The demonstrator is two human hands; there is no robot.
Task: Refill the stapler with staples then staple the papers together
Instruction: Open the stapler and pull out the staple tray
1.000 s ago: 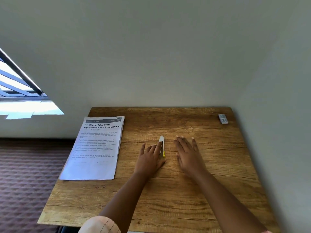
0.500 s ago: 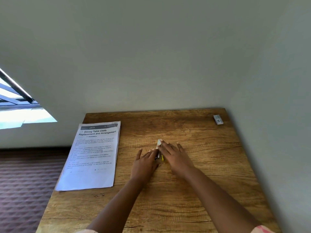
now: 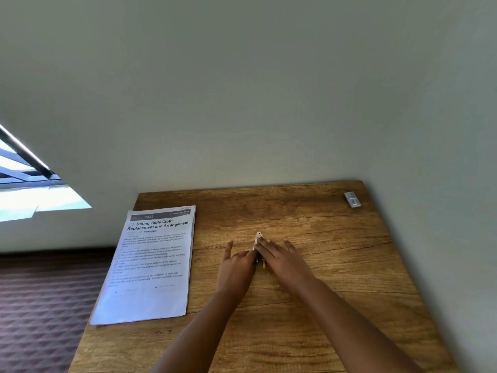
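Observation:
A small white stapler (image 3: 258, 238) with a yellow part lies in the middle of the wooden table (image 3: 336, 278), mostly covered by my hands. My left hand (image 3: 236, 267) rests at its left side, fingertips touching it. Fingers of my right hand (image 3: 282, 259) lie across its top and reach its far tip. Whether either hand grips it is unclear. The printed papers (image 3: 153, 262) lie flat near the table's left edge. A small grey staple box (image 3: 352, 199) sits at the far right corner.
A pale wall stands behind the table and another close along its right side. Left of the table the patterned floor (image 3: 40, 305) drops away, with a window (image 3: 27, 189) above it.
My right hand has slid left from beside the stapler onto it, and my left hand has closed in against its left side. The camera view has shifted slightly.

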